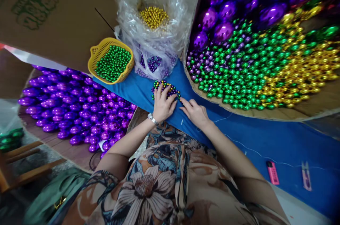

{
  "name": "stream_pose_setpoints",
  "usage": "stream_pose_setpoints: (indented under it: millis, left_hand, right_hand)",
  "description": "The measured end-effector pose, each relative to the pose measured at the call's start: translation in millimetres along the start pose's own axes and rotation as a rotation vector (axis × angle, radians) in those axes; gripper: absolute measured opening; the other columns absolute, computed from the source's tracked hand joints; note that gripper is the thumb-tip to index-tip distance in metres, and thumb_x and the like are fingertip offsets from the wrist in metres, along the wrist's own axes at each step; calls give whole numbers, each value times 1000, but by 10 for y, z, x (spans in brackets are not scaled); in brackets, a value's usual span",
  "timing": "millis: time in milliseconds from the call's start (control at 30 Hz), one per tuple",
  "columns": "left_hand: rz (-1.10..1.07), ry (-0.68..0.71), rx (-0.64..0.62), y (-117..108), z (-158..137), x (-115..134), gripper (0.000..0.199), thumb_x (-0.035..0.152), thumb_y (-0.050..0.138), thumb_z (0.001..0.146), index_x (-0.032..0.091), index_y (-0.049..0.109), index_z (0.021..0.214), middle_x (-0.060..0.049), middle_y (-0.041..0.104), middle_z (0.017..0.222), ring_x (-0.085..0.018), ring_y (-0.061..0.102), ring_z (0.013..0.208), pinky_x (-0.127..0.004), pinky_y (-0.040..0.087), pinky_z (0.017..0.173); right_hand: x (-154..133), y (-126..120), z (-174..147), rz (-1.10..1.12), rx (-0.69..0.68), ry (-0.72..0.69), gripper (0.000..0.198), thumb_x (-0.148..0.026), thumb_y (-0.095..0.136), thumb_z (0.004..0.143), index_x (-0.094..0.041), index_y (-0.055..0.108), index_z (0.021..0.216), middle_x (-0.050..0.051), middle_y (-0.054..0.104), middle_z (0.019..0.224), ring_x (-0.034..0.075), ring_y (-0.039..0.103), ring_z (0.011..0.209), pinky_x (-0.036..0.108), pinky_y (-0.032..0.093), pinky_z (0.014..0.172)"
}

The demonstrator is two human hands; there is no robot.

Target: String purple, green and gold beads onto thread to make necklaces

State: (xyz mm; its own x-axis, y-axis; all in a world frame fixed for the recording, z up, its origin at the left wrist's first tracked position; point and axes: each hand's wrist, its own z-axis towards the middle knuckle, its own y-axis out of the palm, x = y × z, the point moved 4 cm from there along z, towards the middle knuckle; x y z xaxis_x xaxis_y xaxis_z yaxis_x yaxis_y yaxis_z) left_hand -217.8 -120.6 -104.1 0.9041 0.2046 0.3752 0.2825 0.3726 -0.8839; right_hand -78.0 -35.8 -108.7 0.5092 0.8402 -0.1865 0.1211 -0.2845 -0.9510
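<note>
Your widest surface is the blue cloth point(255, 138), which runs across the work area in front of you; the big cardboard box point(300, 116) at the right holds shiny purple ornaments at its far end and green, gold and some small purple beads nearer you. At the far left you have a brown cardboard panel point(69, 19) with green print, and below it a cardboard tray point(38, 138) filled with glossy purple ovals point(90, 108). Straight ahead, a clear plastic bag point(175, 16) shows gold beads point(154, 17) in its upper part and purple ones lower down. Just left of it is the yellow basket point(129, 68) of green beads point(113, 62). Your left hand point(162, 105), with a watch point(153, 119) at the wrist, lies with fingers spread over the bead cluster point(173, 90), a green, gold and purple patch on the cloth just in front of you. Your right hand point(195, 112) has its thumb and forefinger at the cluster's right edge; you cannot tell whether they pinch anything. Off to the right lie small snips point(306, 177), a pink lighter point(273, 173) and a thin pale thread point(255, 152).
</note>
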Motion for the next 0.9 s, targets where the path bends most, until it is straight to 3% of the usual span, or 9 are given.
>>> stream_pose_setpoints:
  millis: [433, 700, 900]
  left_hand:
    - [-113, -45, 7, -34, 19, -30, 25, 35, 52, 92, 21, 66, 107, -11, 54, 134, -32, 30, 141, -56, 29, 114]
    - [-82, -60, -55, 33, 111, -13, 32, 35, 50, 93, 23, 63, 119, -12, 48, 141, -35, 23, 145, -61, 25, 114]
    - [-63, -62, -84, 58, 140, -8, 30, 33, 51, 92, 27, 66, 118, -11, 45, 144, -35, 21, 146, -63, 22, 114]
  right_hand:
    - [162, -8, -93, 195, 279, -21, 48, -49, 36, 99, -26, 58, 135, 7, 61, 100, 11, 61, 77, 20, 47, 63]
    - [226, 17, -25, 181, 177, -51, 48, -49, 37, 99, -25, 57, 136, 8, 62, 102, 14, 61, 82, 22, 48, 67]
    - [182, 12, 18, 135, 127, -37, 51, -51, 33, 100, -27, 53, 140, 8, 62, 105, 15, 62, 82, 23, 46, 65]
